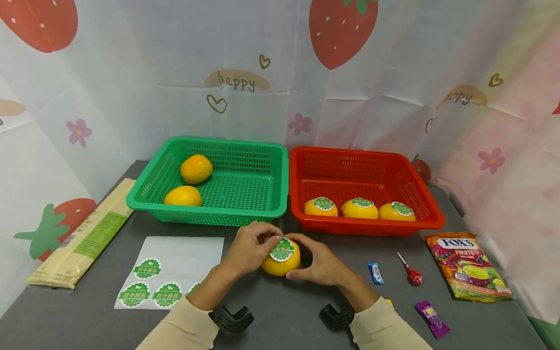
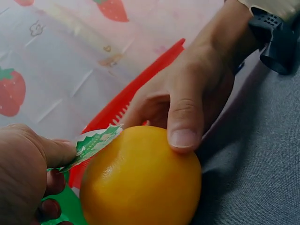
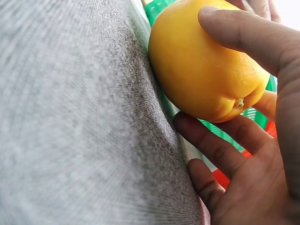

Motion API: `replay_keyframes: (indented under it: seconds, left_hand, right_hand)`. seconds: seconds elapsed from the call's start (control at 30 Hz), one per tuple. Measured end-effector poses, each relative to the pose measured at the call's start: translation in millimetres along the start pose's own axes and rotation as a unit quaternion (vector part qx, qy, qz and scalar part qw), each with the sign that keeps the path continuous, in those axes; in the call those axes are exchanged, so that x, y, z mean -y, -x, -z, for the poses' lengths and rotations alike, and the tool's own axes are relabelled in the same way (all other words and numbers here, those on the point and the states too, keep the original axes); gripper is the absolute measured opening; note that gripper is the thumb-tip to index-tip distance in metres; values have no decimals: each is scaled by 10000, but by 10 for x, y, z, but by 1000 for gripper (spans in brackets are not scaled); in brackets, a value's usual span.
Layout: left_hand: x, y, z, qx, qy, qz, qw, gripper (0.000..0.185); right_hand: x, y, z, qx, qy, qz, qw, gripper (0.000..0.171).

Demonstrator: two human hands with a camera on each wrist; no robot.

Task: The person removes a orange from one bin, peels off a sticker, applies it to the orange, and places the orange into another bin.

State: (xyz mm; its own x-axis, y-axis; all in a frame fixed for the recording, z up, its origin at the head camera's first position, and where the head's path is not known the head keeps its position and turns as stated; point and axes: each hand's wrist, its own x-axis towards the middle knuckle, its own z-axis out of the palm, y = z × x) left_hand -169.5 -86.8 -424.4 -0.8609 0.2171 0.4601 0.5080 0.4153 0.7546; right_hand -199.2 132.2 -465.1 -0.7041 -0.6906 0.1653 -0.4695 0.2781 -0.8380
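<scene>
Your right hand (image 1: 321, 265) cups the orange (image 1: 281, 260) at the lower middle of the head view, on the grey table (image 1: 284, 311) just in front of the gap between the green basket (image 1: 210, 214) and the red basket (image 1: 367, 226); the thumb lies over the near side and the fingers curl under the far side. Your left hand (image 1: 251, 248) pinches the edge of the green sticker (image 1: 282, 249), thumb and finger closed tight on it. In the left wrist view the sticker (image 2: 93, 143) looks only partly laid, one edge lifted off the peel. Judgement: keep the fruit steady under the right hand, lay the label from the stuck edge outward, and press flat so no crease forms on the curve. Match the three labelled oranges (image 1: 359, 208) in the red basket, sticker facing up. The sticker sheet (image 1: 168, 272) lies at lower left, touching neither hand. Two plain oranges (image 1: 189, 182) sit in the green basket.
</scene>
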Motion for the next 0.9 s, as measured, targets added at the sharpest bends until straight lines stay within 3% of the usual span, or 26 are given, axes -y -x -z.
replay_keyframes:
  seconds: [0.33, 0.5, 0.63, 0.77, 0.9]
  left_hand:
    - [70, 12, -52, 11, -248, -58, 9997, 6]
    - [76, 49, -71, -131, -457, -356, 9982, 19]
    - [64, 95, -85, 163, -551, -589, 9966, 32]
    - [125, 163, -141, 539, -429, -273, 9972, 37]
    - [233, 220, -220, 555, 143, -45, 9983, 46]
  right_hand:
    - [-14, 0, 0, -23, 18, 56, 10000, 76]
    - [-23, 8, -14, -7, 17, 99, 9999, 76]
    - [-15, 3, -12, 24, -66, 151, 9999, 76]
    - [-9, 8, -10, 19, -2, 186, 9998, 77]
    - [-7, 14, -9, -40, 48, 284, 9996, 76]
